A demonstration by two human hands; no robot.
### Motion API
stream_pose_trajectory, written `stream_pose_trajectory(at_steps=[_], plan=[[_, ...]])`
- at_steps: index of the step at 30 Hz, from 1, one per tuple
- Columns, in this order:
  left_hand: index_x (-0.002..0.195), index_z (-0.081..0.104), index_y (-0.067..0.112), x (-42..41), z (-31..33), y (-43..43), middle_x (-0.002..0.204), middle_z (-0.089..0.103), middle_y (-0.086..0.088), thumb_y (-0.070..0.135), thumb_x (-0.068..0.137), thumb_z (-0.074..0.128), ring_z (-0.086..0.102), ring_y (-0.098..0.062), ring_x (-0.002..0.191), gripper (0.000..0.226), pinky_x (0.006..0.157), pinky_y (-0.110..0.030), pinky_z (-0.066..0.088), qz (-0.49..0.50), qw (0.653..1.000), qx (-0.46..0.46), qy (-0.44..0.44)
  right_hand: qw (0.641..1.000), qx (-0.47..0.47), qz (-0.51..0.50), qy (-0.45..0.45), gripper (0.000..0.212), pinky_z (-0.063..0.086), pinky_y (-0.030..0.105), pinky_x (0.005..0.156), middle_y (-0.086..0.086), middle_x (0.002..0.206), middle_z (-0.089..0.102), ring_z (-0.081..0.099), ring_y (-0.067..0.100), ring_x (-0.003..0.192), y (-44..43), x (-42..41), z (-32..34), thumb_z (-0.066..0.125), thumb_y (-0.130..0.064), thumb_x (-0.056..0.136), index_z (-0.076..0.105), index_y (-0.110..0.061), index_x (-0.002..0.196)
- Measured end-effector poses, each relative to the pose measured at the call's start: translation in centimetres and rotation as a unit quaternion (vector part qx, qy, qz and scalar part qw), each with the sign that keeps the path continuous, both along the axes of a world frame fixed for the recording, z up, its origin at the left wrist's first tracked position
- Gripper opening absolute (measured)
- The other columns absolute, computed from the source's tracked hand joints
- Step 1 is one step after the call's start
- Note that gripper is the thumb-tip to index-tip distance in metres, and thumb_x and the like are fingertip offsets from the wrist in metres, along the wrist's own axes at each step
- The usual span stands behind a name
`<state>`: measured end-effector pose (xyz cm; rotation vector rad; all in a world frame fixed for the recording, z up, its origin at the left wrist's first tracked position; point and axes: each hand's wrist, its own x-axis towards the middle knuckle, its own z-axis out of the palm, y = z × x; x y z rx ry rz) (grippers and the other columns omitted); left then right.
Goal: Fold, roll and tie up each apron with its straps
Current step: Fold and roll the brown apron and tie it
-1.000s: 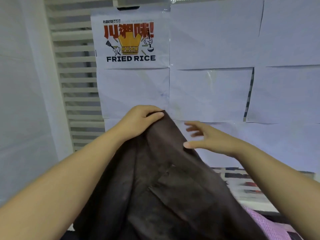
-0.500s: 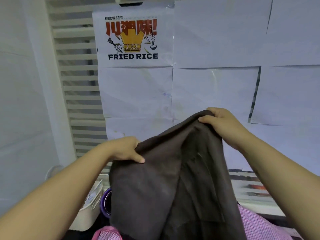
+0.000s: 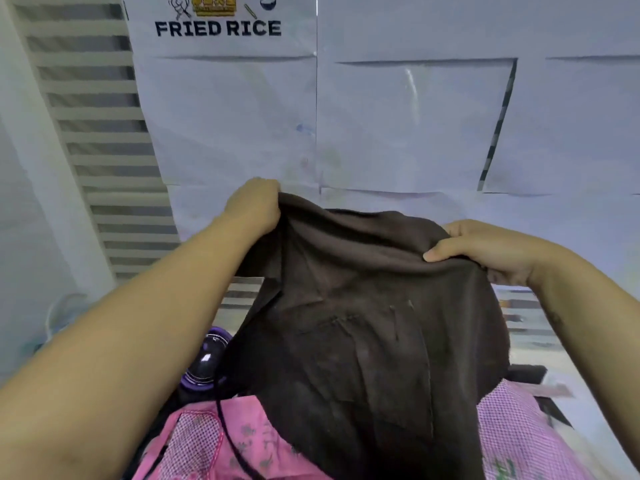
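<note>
The brown apron [image 3: 363, 341] is matt, soft-looking woven cloth, creased, with stitched seam lines on its face. The pink apron [image 3: 242, 445] under it is thinner cloth, part printed with small flowers and part finely checked, with pale stitching along an edge. The purple object [image 3: 207, 365] is glossy, probably plastic, and carries a bright highlight. The wall sheets [image 3: 398, 126] are smooth white paper, one with a shiny streak. The slats [image 3: 104, 150] look matt white.

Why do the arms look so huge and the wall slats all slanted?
Head view: the wide-angle lens stretches the near arms and tilts the slats; a glare streak shines on the paper; the bottom right corner is blurred.
</note>
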<state>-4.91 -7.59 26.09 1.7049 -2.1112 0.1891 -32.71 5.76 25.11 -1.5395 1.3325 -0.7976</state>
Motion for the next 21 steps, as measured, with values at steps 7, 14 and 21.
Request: stream_pose_trajectory(at_steps=[7,14,21], plan=[[0.148,0.03,0.026,-6.5,-13.6,-1.1,0.161,0.004,0.001,0.001,0.097,0.041,0.034,-0.025,0.138,0.058,0.109,-0.031,0.034,-0.314,0.944,0.096,-0.034,0.971,0.148,-0.176,0.059,0.028,0.048,0.029,0.068,0.017,0.093,0.072,0.066,0.025,0.076,0.2,-6.7,-11.2,0.07,-0.014,0.068,0.072,-0.002,0.094],[0.152,0.018,0.03,-6.2,-24.9,-0.2,0.159,-0.016,0.005,0.007,0.093,0.055,0.036,-0.027,0.136,0.073,0.107,-0.037,0.039,-0.27,0.937,0.222,-0.018,0.881,0.122,-0.414,0.193,0.022,0.041,0.034,0.07,0.01,0.082,0.061,0.057,0.031,0.087,1.0,-10.4,-22.6,0.061,-0.026,0.09,0.058,-0.007,0.079],[0.09,0.067,0.018,-3.0,-32.7,3.1,0.093,0.063,0.001,0.021,0.084,0.052,0.063,-0.024,0.08,0.016,0.072,-0.035,0.048,-0.313,0.947,0.062,-0.037,0.881,-0.004,-0.344,0.324,0.033,0.04,0.035,0.096,0.012,0.115,0.064,0.057,0.03,0.111,2.7,-8.1,-28.1,0.066,-0.017,0.086,0.062,-0.008,0.117]])
